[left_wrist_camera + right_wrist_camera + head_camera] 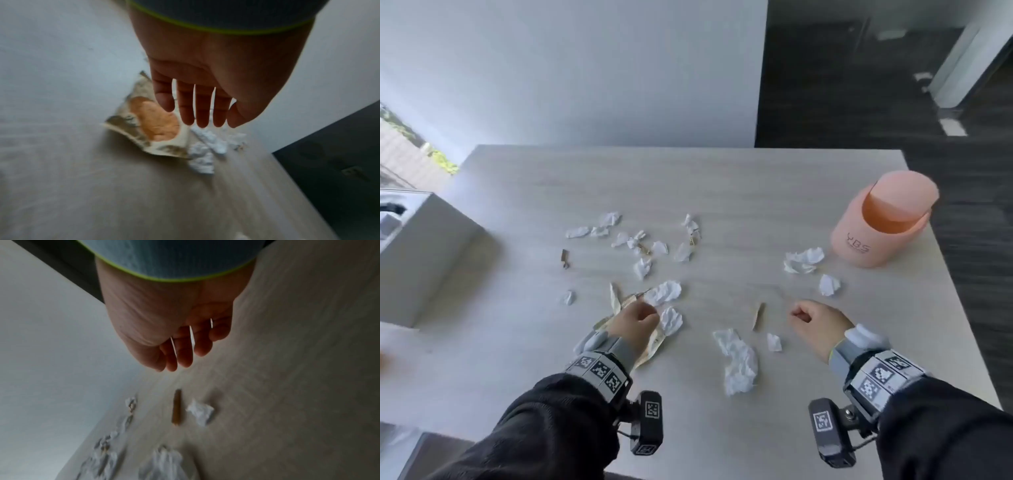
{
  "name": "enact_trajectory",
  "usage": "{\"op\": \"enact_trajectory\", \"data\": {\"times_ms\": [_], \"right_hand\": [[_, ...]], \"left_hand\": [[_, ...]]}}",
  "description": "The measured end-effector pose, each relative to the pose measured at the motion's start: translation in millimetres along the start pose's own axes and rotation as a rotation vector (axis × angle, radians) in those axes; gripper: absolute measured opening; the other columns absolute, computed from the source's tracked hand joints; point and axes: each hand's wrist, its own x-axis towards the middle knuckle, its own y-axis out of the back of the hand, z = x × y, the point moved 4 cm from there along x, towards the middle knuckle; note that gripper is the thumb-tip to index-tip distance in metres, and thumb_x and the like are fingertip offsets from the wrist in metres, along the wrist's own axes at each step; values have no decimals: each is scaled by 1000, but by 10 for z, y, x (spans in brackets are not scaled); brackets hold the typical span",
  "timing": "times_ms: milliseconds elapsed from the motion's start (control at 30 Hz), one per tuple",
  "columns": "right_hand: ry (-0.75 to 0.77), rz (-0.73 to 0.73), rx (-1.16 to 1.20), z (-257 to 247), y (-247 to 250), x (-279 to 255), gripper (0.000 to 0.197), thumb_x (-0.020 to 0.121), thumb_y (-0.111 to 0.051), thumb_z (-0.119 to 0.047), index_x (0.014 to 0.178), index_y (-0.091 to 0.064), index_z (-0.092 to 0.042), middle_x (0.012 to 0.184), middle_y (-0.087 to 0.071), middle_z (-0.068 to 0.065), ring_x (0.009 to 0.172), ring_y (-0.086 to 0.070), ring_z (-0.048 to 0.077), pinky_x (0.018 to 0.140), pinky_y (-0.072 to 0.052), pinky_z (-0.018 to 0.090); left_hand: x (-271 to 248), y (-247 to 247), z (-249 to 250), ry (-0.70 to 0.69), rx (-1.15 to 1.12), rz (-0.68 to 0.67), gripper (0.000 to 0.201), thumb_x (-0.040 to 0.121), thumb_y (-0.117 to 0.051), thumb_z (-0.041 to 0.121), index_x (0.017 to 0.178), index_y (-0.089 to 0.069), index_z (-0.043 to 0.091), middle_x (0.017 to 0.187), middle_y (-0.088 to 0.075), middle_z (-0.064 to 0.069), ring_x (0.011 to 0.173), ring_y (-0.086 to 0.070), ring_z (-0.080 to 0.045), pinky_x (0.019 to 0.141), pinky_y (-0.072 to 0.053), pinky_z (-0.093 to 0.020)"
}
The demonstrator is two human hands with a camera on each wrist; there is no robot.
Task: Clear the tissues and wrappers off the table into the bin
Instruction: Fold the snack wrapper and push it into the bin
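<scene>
Crumpled white tissues (643, 240) scattered across middle of pale wood-grain table (722, 178), mixed with small brown wrapper scraps; more tissues near right edge (803, 260), just beside pink bin (878, 222). Bin upright at table's far right corner, swing lid tilted, opening showing.

Large snack wrapper (152, 126), cream with orange picture, flat on table under and beside left hand (635, 323). Two crumpled tissues (664, 291) just past that hand's fingertips, touching or nearly touching wrapper edge; cannot tell which.

Left hand above wrapper, fingers (186, 104) straight, close together, pointing down, holding nothing. From head view the same hand looks loosely bent at knuckles.

Long crumpled tissue (738, 363) near front edge, between the two hands. Small tissue ball (774, 342) and thin brown wrapper strip (758, 316) beside it, strip just left of right hand (816, 322).

Right hand over bare table, fingers (185, 352) loosely curled inward, holding nothing. Wrist views blurred.

Dark sleeves on both arms, grey wristbands with printed marker tags. White box (421, 246) at table's left side. Dark floor (962, 205) beyond right edge.
</scene>
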Motion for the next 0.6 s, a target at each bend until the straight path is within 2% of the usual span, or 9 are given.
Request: {"op": "enact_trajectory", "data": {"times_ms": [67, 133, 200, 267, 367, 433, 500, 567, 600], "right_hand": [[1, -28, -38, 72, -147, 87, 6, 84, -60, -35, 78, -61, -34, 82, -66, -11, 74, -61, 14, 67, -49, 29], [23, -84, -72, 40, -293, 73, 9, 84, -59, -36, 75, -58, -35, 82, -64, -12, 74, -61, 13, 66, -51, 30], [95, -106, -76, -131, -473, 143, 8, 84, -58, -35, 77, -60, -32, 81, -61, -12, 71, -59, 12, 63, -49, 29], [164, -103, -96, -343, -548, 158, 9, 84, -57, -34, 80, -61, -28, 79, -59, -9, 71, -57, 12, 65, -49, 30], [256, -151, -111, -688, -791, 175, 9, 83, -57, -35, 81, -61, -28, 78, -60, -9, 73, -57, 10, 68, -50, 30], [312, -223, -130, -968, -1043, 226, 10, 80, -56, -38, 81, -61, -29, 78, -60, -10, 74, -57, 8, 69, -50, 30], [334, -288, -154, -1175, -1262, 272, 11, 78, -55, -42, 83, -60, -33, 80, -61, -11, 75, -57, 5, 71, -50, 30], [333, -327, -148, -1316, -1414, 315, 14, 76, -54, -45, 87, -57, -36, 81, -59, -11, 75, -58, 6, 71, -51, 32], [335, -344, -149, -1420, -1513, 332, 17, 75, -54, -46, 90, -56, -37, 82, -58, -11, 75, -58, 7, 71, -51, 32]], "left_hand": [[68, 15, -173, 33, 97, 69, 7, 84, -60, 23, 88, -65, 25, 93, -66, 2, 87, -64, -23, 82, -53, -36], [58, 73, -385, 91, 203, 107, 14, 84, -61, 31, 97, -63, 27, 108, -58, -2, 96, -61, -26, 87, -51, -39], [105, 161, -600, 177, 298, 161, 36, 80, -62, 46, 113, -60, 29, 122, -54, -5, 104, -58, -29, 92, -49, -43], [108, 248, -668, 232, 318, 222, 61, 72, -62, 59, 127, -51, 33, 133, -48, -4, 115, -55, -29, 96, -48, -47], [173, 318, -792, 296, 263, 222, 81, 69, -68, 59, 140, -39, 33, 145, -41, -4, 127, -47, -30, 103, -44, -49], [262, 400, -865, 325, 266, 183, 75, 70, -67, 57, 138, -45, 34, 143, -43, -4, 127, -48, -30, 104, -43, -47], [325, 458, -882, 300, 267, 150, 56, 72, -68, 53, 124, -58, 33, 132, -49, -2, 119, -51, -27, 103, -44, -44], [345, 492, -856, 249, 233, 119, 38, 76, -70, 51, 108, -65, 30, 116, -55, 0, 105, -56, -22, 95, -48, -40], [349, 534, -880, 229, 189, 101, 30, 78, -70, 50, 98, -64, 28, 107, -58, 2, 95, -58, -19, 87, -50, -36]]}}
